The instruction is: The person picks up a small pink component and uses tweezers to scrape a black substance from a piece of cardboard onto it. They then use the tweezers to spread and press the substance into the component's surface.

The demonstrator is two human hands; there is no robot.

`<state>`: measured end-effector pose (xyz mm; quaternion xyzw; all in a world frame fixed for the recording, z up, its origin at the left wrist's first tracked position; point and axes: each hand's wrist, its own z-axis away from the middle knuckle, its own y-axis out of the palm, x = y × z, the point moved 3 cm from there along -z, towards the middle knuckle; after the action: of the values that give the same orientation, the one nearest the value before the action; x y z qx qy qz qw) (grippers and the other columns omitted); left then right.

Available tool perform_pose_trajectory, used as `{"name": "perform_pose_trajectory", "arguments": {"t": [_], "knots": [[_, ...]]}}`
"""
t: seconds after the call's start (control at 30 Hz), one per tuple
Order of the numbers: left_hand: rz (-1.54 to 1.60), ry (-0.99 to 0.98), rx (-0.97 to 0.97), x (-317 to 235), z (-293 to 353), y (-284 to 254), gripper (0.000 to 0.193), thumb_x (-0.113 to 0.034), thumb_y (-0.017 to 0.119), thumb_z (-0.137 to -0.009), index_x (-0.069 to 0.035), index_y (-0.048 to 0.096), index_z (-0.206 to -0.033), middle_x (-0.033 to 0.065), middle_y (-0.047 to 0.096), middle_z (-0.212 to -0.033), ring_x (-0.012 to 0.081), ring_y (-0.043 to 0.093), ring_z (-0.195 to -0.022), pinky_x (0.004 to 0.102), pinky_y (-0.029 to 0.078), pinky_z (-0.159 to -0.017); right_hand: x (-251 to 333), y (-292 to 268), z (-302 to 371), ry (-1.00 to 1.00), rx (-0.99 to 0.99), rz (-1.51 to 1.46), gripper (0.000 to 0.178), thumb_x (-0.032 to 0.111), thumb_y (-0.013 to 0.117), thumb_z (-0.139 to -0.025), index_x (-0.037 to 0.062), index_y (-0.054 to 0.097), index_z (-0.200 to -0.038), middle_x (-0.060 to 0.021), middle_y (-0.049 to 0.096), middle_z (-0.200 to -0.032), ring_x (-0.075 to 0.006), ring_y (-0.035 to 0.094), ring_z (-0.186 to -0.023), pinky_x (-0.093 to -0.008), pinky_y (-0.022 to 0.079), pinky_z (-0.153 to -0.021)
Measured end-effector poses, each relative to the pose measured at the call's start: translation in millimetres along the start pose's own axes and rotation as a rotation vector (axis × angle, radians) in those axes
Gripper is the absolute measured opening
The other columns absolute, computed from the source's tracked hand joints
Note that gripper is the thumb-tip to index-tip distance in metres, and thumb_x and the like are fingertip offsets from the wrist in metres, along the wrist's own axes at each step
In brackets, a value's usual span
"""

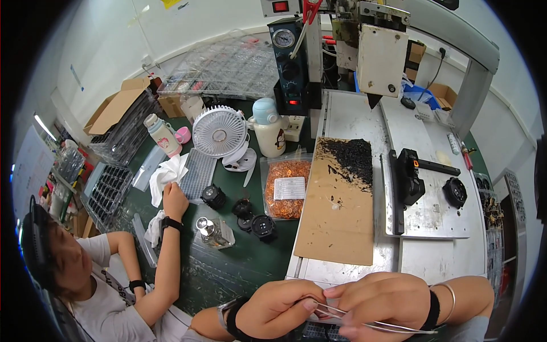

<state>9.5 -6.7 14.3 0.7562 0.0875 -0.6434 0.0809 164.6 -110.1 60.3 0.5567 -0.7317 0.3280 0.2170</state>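
At the lower edge, my left hand (273, 312) is closed, thumb and fingers pinched on something I cannot make out. Close beside it, my right hand (390, 297) grips a pair of thin metal tweezers (401, 328). One end of the tweezers reaches in at my left fingertips; the other sticks out below my right wrist. Just beyond my hands lies a cardboard sheet (335, 228), with a heap of small black strip-like parts (350, 162) at its far end.
Right of the cardboard, a metal plate carries a black fixture (409, 179) and a round black part (454, 192) under a machine head (383, 60). Leftward are a bag of orange parts (288, 174), round black cases (263, 227), a glass bottle (215, 232), a fan (220, 134) and a seated co-worker (108, 279).
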Motion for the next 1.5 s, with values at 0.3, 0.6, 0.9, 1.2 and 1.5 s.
{"name": "perform_pose_trajectory", "arguments": {"t": [0.3, 0.6, 0.9, 1.2, 1.5], "knots": [[-0.005, 0.007, -0.012, 2, 6, 2, 0.02, -0.005, 0.046, -0.098, 0.005, 0.057, -0.111, 0.0102, 0.066, -0.088, 0.0154, 0.062, -0.077, 0.0268, 0.049, -0.071, -2, 0, 0, -0.057, 0.079, 0.029, 0.02, -0.001, 0.072, -0.077, 0.0021, 0.057, -0.09, -0.0143, 0.066, -0.087, -0.0304, 0.068, -0.079, -0.04, 0.058, -0.077], [-0.007, 0.019, -0.018, 0, 3, 2, 0.019, -0.006, 0.046, -0.098, 0.005, 0.057, -0.108, 0.0098, 0.067, -0.087, 0.014, 0.062, -0.074, 0.0259, 0.049, -0.068, 1, 0, -2, -0.108, 0.078, 0.087, 0.021, -0.004, 0.073, -0.075, 0.0003, 0.057, -0.088, -0.0154, 0.065, -0.088, -0.0321, 0.067, -0.078, -0.0405, 0.057, -0.075], [-0.009, 0.03, -0.031, -1, 3, 3, 0.018, -0.007, 0.046, -0.098, 0.004, 0.058, -0.105, 0.0095, 0.069, -0.086, 0.0125, 0.062, -0.071, 0.0249, 0.049, -0.065, 0, 0, -2, -0.121, 0.103, 0.102, 0.02, -0.004, 0.073, -0.075, -0.0003, 0.057, -0.087, -0.0154, 0.064, -0.087, -0.0319, 0.067, -0.077, -0.0404, 0.057, -0.075], [-0.012, 0.038, -0.04, -5, 5, 1, 0.018, -0.008, 0.046, -0.098, 0.004, 0.059, -0.103, 0.0091, 0.07, -0.085, 0.0111, 0.062, -0.068, 0.024, 0.049, -0.063, -7, -3, -3, -0.044, 0.133, 0.021, 0.016, -0.002, 0.07, -0.077, 0.0, 0.058, -0.088, -0.0156, 0.063, -0.086, -0.0314, 0.066, -0.075, -0.0384, 0.055, -0.07], [-0.022, 0.055, -0.048, -10, 3, -1, 0.018, -0.009, 0.047, -0.098, 0.003, 0.06, -0.1, 0.0087, 0.071, -0.083, 0.0096, 0.062, -0.065, 0.023, 0.049, -0.06, -20, -7, 7, 0.498, 0.16, -0.49, 0.022, -0.016, 0.068, -0.079, -0.0001, 0.06, -0.092, -0.021, 0.069, -0.099, -0.0292, 0.067, -0.104, -0.0357, 0.052, -0.092]]}}
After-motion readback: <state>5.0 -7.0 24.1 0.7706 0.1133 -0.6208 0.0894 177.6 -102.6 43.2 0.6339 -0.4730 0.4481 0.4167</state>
